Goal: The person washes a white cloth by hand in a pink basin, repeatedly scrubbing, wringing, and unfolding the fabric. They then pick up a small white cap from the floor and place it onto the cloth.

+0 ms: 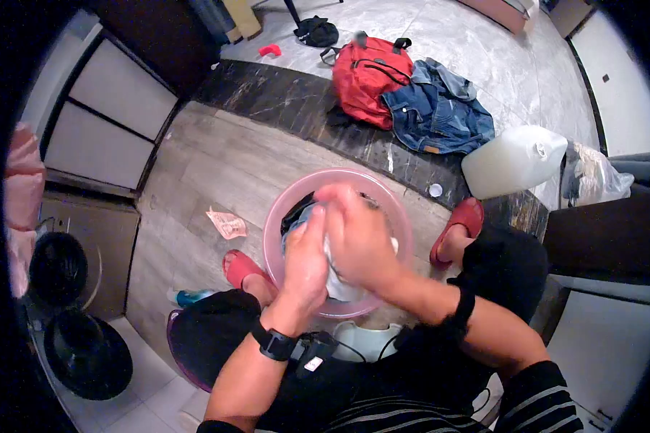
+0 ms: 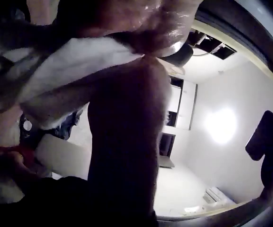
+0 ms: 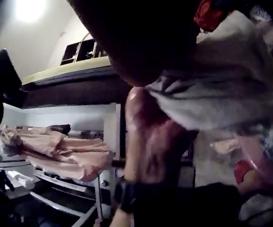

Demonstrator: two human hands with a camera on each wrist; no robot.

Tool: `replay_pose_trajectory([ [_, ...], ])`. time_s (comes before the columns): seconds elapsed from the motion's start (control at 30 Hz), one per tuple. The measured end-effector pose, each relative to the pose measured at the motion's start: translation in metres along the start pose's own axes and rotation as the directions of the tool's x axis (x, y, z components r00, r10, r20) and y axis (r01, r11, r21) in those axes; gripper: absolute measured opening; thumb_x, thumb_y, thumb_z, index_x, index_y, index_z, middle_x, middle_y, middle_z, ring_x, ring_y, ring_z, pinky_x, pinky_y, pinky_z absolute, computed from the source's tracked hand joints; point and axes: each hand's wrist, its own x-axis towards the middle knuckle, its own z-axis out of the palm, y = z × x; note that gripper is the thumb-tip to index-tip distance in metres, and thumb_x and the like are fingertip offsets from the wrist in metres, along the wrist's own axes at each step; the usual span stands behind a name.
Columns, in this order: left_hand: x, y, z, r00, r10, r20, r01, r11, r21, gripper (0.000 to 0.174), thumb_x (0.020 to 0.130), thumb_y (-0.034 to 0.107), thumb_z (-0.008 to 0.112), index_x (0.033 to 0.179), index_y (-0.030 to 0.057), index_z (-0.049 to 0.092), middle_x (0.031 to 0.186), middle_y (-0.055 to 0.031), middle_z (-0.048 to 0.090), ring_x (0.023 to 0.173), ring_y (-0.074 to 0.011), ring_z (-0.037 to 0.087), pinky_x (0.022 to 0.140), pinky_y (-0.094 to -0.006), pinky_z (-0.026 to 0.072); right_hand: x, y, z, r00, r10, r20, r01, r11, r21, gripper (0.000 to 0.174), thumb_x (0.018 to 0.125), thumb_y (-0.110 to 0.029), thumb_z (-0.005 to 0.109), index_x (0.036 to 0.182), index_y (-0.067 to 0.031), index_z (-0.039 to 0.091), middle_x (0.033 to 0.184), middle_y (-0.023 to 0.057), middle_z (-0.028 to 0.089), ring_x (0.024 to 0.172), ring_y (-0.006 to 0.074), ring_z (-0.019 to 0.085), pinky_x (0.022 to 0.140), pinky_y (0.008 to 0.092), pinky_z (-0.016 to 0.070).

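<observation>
A white cloth [image 1: 343, 281] hangs from both hands over a pink basin [image 1: 274, 216] that stands on the floor between the feet. My left hand [image 1: 307, 256] and right hand [image 1: 365, 238] are pressed close together, fingers curled around the cloth. In the right wrist view the cloth [image 3: 212, 101] spreads out from the grip in loose folds. The left wrist view shows it as a pale fold [image 2: 75, 64] between the two hands, and the skin there glistens wet. Darker fabric [image 1: 294, 220] lies in the basin, partly covered by the hands.
Ahead on a dark stone strip are a red backpack [image 1: 372, 79], a denim jacket [image 1: 444, 115] and a whitish plastic jug [image 1: 513, 162]. A pink paper scrap [image 1: 227, 224] lies left of the basin. Red slippers [image 1: 469, 224] are on both feet. Black hats [image 1: 87, 353] sit at far left.
</observation>
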Motion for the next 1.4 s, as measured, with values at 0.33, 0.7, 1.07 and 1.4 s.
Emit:
replay_pose_trajectory([
  [0.33, 0.013, -0.011, -0.023, 0.879, 0.108, 0.464, 0.163, 0.847, -0.507, 0.034, 0.1, 0.034, 0.042, 0.101, 0.0057, 0.061, 0.092, -0.0023, 0.062, 0.082, -0.0107, 0.058, 0.07, -0.0268, 0.0471, -0.02, -0.012, -0.001, 0.969, -0.231, 0.091, 0.238, 0.968, -0.076, 0.027, 0.087, -0.014, 0.05, 0.114, -0.0085, 0.053, 0.063, 0.0246, 0.059, 0.06, 0.041, 0.062, 0.053, 0.0513, 0.0487],
  [0.7, -0.012, 0.015, 0.027, 0.994, -0.112, 0.012, 0.111, 0.955, -0.276, 0.032, 0.098, 0.035, 0.045, 0.1, 0.0063, 0.058, 0.087, -0.0021, 0.059, 0.08, -0.0117, 0.059, 0.067, -0.0294, 0.0492, 0.02, 0.0, -0.012, 0.999, 0.049, -0.017, -0.051, 0.99, -0.129, 0.023, 0.088, -0.018, 0.05, 0.11, -0.0115, 0.053, 0.064, 0.0216, 0.061, 0.058, 0.039, 0.063, 0.054, 0.0512, 0.0497],
  [1.07, 0.001, -0.004, -0.007, 0.994, -0.068, 0.09, 0.089, 0.961, -0.264, 0.035, 0.099, 0.033, 0.044, 0.105, 0.003, 0.06, 0.096, -0.0045, 0.063, 0.087, -0.0128, 0.061, 0.072, -0.0289, 0.0499, -0.015, -0.012, -0.001, 0.977, -0.201, 0.076, 0.21, 0.968, -0.137, 0.026, 0.086, -0.015, 0.05, 0.111, -0.0101, 0.054, 0.071, 0.0225, 0.062, 0.064, 0.0415, 0.062, 0.058, 0.0543, 0.0491],
  [1.4, -0.006, 0.005, 0.012, 0.996, -0.085, -0.021, 0.074, 0.951, -0.299, 0.036, 0.099, 0.034, 0.043, 0.104, 0.002, 0.059, 0.093, -0.0069, 0.064, 0.083, -0.0151, 0.063, 0.072, -0.0298, 0.0509, 0.01, -0.001, -0.006, 0.999, -0.051, 0.002, 0.051, 0.987, -0.154, 0.023, 0.089, -0.018, 0.049, 0.11, -0.0118, 0.054, 0.071, 0.0225, 0.063, 0.063, 0.0415, 0.062, 0.058, 0.0532, 0.0485],
])
